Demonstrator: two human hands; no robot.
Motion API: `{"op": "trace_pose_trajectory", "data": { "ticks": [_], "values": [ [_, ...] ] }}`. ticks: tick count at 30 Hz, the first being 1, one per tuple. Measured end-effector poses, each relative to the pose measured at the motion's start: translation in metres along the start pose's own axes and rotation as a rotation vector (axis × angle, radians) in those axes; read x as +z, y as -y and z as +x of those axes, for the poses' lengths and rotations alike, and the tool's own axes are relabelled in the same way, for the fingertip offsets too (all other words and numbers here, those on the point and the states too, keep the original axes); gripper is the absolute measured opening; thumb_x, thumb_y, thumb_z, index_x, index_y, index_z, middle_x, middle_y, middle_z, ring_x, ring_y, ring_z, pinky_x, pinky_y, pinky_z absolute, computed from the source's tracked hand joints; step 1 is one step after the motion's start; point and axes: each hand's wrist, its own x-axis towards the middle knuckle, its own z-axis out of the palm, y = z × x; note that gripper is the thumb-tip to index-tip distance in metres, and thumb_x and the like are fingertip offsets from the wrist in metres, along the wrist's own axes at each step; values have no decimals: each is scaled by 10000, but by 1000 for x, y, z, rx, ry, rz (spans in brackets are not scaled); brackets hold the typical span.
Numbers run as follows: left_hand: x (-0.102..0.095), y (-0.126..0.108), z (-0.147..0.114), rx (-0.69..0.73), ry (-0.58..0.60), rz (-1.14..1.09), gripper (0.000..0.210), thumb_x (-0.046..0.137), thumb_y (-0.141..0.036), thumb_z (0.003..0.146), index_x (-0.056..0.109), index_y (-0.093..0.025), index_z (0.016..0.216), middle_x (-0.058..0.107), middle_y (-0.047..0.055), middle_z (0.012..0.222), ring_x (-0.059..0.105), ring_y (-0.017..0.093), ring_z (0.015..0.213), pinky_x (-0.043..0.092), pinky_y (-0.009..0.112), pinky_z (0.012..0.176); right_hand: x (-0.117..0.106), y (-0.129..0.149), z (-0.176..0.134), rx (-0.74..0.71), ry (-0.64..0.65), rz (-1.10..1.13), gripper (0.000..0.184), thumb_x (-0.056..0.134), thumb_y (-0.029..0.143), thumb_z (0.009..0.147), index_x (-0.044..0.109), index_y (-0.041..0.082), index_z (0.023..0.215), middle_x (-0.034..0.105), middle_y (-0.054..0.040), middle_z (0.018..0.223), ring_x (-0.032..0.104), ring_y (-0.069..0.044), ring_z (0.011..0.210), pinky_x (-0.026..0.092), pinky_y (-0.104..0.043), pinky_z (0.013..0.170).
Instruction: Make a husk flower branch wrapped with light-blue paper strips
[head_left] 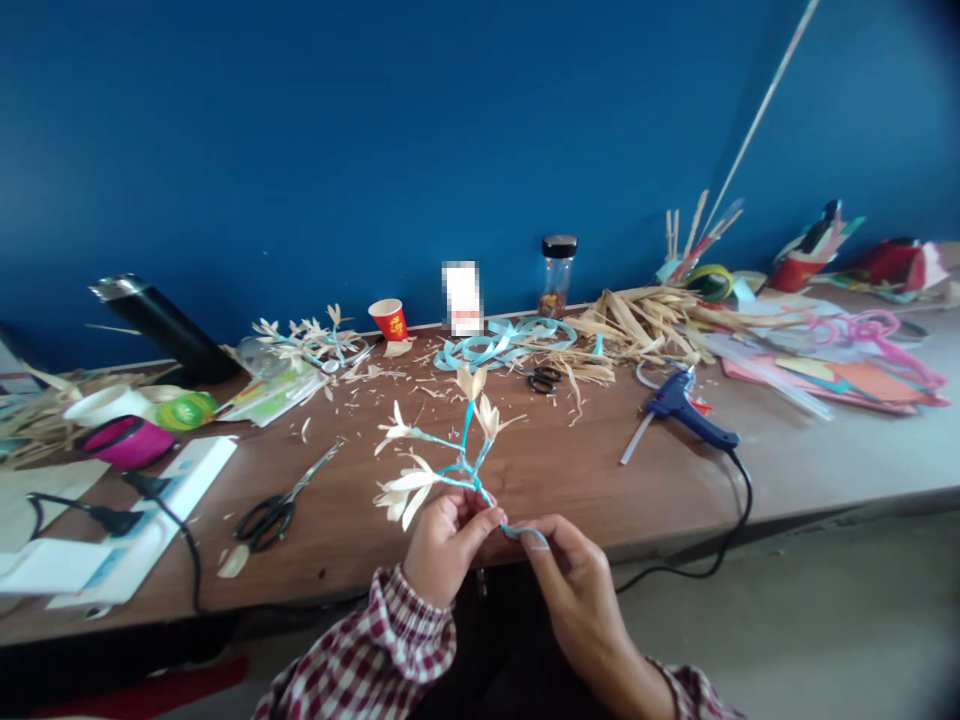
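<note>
My left hand [448,545] pinches the lower stem of a spray of cream husk-like flowers [409,488]. Its branches are wrapped in light blue tape and fan out up and to the left. My right hand [581,580] grips the end of a blue tape strip [521,532] between thumb and forefinger. That strip stretches from the stem at my left hand over to my right fingers. Both hands are just above the table's front edge. The stem's lower end is hidden by my fingers.
Scissors [274,515] lie left, beside a white power strip [154,525]. A blue glue gun [686,408] rests right, its cord hanging over the edge. Behind are coiled blue ribbon [487,345], small black scissors [544,380], dried husks [637,325], a red paper cup [390,320] and a jar [559,275].
</note>
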Motion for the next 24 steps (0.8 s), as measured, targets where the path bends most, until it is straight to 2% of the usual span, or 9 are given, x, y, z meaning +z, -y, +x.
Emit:
{"op": "trace_pose_trajectory", "data": {
  "ticks": [3, 6, 11, 15, 20, 24],
  "values": [
    [1, -2, -2, 31, 23, 90, 197, 693, -325, 692, 617, -152, 748, 666, 44, 701, 618, 182, 696, 485, 298, 702, 1, -1, 0, 50, -32, 18, 239, 488, 368, 884, 567, 171, 774, 621, -21, 680, 571, -147, 629, 480, -240, 605],
    [1, 1, -2, 49, -3, 178, 197, 675, -326, 709, 620, -149, 776, 660, 53, 718, 614, 189, 705, 481, 306, 703, 1, -3, -1, 35, -24, 7, 226, 480, 368, 889, 549, 179, 785, 604, -12, 686, 551, -140, 634, 463, -236, 614],
    [2, 4, -3, 38, 29, 177, 196, 663, -323, 722, 611, -150, 795, 633, 40, 694, 593, 175, 669, 480, 294, 666, 2, -5, -3, 36, -20, 11, 230, 473, 372, 896, 536, 181, 784, 595, -13, 693, 541, -138, 643, 447, -239, 632],
    [1, 3, -5, 22, 76, 142, 200, 648, -323, 738, 602, -155, 836, 628, 38, 727, 593, 175, 704, 484, 295, 685, 3, -4, -2, 100, -15, 137, 243, 476, 391, 893, 529, 180, 786, 606, -17, 701, 555, -141, 661, 464, -245, 642],
    [-1, 3, -5, 78, 35, 201, 177, 622, -311, 758, 598, -165, 854, 636, 45, 755, 596, 182, 716, 477, 306, 699, 6, -5, 5, 145, 15, 285, 245, 512, 404, 871, 536, 173, 793, 629, -24, 710, 593, -143, 658, 503, -270, 664],
    [-3, -2, 0, 98, 26, 210, 167, 625, -310, 750, 599, -167, 832, 620, 26, 715, 573, 163, 667, 462, 281, 653, 4, 1, 17, 163, 65, 258, 258, 575, 424, 819, 562, 167, 808, 652, -28, 720, 624, -152, 652, 523, -282, 657]
  ]
}}
